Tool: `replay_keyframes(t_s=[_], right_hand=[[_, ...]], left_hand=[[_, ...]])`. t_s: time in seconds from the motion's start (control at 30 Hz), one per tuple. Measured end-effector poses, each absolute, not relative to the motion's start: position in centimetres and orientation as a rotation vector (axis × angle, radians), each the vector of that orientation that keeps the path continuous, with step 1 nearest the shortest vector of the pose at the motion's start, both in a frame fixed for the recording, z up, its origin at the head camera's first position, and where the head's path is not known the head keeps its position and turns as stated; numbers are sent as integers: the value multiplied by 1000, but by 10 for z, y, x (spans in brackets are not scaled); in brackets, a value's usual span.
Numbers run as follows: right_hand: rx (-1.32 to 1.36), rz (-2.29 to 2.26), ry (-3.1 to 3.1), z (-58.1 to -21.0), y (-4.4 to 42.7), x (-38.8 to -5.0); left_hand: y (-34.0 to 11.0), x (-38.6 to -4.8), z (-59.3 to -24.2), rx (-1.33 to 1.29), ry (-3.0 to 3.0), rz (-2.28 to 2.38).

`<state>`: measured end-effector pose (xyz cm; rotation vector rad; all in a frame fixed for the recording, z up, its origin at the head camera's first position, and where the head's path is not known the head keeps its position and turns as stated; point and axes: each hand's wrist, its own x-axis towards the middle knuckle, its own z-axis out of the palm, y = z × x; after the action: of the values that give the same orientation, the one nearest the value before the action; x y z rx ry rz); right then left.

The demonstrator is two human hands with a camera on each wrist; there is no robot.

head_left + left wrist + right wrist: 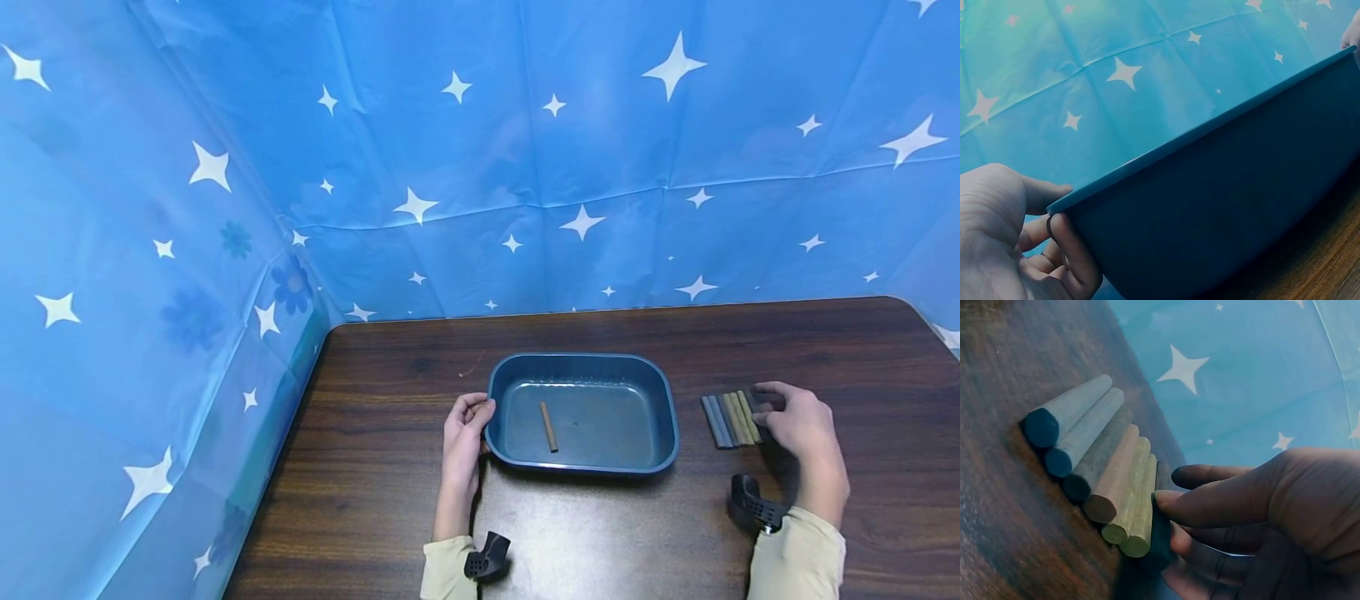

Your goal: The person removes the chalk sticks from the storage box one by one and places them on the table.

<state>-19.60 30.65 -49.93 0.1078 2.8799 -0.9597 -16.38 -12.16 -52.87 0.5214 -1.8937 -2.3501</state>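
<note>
My left hand (462,437) grips the left rim of a blue plastic basin (607,427), thumb over the edge and fingers beneath. Inside the basin lies one orange-brown chalk stick (549,427). To the right of the basin, several chalk sticks (729,420) lie side by side on the table: bluish, grey, brown and yellowish ones. At the right end of that row is a dark chalk stick (1160,534), partly covered by my right hand (804,423). My right thumb touches its top, and the other fingers curve along its far side, so it appears pinched.
A dark brown wooden table (360,475) bears everything. Blue sheeting with white stars (525,167) hangs along the table's back and left edges. Black wrist cameras (487,558) sit on both of my sleeves.
</note>
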Motion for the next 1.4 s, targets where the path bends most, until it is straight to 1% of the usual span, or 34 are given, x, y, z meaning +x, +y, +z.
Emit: replay_keyframes(t_s=[0.37,0.53,0.73,1.03,1.4], right_hand=[[267,-1017,2874,-497,302,-194],[276,-1081,2931,-492,296,-191],[194,-1125,3010,-477,278,-190],[-2,-1191,3048,-453,237,-192],[-179,-1255,3013,-441,200,-193]], left_hand=[[-121,-164,-530,515,-1887,-2359],[-121,-163,-530,508,-1872,-2373],[-122,-163,-532,507,-1867,-2373],[-123,-164,-532,503,-1883,-2362],[-123,-162,-530,512,-1895,-2354]])
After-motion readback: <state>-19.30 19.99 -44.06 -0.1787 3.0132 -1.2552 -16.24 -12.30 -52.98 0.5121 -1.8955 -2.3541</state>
